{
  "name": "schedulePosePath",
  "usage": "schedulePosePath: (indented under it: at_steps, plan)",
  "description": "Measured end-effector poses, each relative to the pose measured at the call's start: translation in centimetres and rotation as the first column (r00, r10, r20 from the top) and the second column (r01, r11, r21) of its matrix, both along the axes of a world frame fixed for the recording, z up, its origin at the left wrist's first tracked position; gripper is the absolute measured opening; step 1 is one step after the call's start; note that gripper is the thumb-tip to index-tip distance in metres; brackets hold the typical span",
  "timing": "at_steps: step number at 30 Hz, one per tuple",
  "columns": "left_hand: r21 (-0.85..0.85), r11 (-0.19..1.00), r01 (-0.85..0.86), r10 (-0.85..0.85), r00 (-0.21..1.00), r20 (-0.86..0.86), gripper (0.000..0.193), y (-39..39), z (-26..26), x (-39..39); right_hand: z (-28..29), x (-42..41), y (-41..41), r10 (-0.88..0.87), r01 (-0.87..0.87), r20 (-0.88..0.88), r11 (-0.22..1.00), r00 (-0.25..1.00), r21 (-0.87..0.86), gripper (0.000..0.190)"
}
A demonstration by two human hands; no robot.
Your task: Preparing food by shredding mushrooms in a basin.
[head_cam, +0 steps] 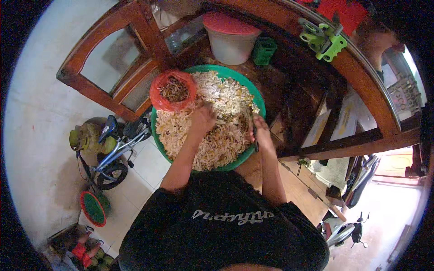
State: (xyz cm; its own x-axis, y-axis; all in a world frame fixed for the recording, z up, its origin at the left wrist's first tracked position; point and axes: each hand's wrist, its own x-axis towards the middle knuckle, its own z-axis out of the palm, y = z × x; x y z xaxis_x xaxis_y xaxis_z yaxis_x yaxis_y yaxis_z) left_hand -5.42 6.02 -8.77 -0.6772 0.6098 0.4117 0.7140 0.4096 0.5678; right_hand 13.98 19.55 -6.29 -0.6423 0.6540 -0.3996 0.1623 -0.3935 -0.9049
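Observation:
A wide round green plastic basin [260, 98] lies before me, heaped with a pale, rice-like or shredded food [217, 149] with yellow and brown bits. My right hand [262, 130] grips a utensil with a dark handle [256, 146] at the basin's right rim; its front end is hard to make out against the food. My left hand [203, 118] is blurred, low over the middle of the heap, and its fingers are not clear. Just beyond it, a red plastic bag [156, 98] stands open on the heap's far left, with dark brown shreds [173, 89] inside.
Behind the basin stand a white tub with a pink lid [230, 39] and a green plastic crate [264, 50]. A glazed wooden door [135, 67] hangs open at left, above a small bicycle [115, 152] and gas cylinder [79, 139]. A curved wooden frame [369, 81] borders the right.

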Motion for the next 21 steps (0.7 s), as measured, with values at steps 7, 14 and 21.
schedulePosePath:
  at_steps: [7,14,21]
  plan:
    - [-0.680,0.732,-0.040,-0.110,0.978,-0.175,0.051,-0.5,-5.2,-1.7,1.8,1.7,-1.8,-0.064,0.060,0.193,0.998,0.979,0.030,0.030]
    - [0.126,0.982,0.139,-0.187,0.706,0.683,0.036,-4.2,-0.3,-2.1,-1.0,-0.6,-4.3,0.063,-0.061,0.149,0.998,0.987,-0.018,0.036]
    - [0.510,0.799,-0.318,-0.573,-0.146,0.807,0.030,-5.3,4.6,1.7,5.0,-5.1,-7.9,0.367,-0.369,0.036,0.929,0.929,0.036,0.053]
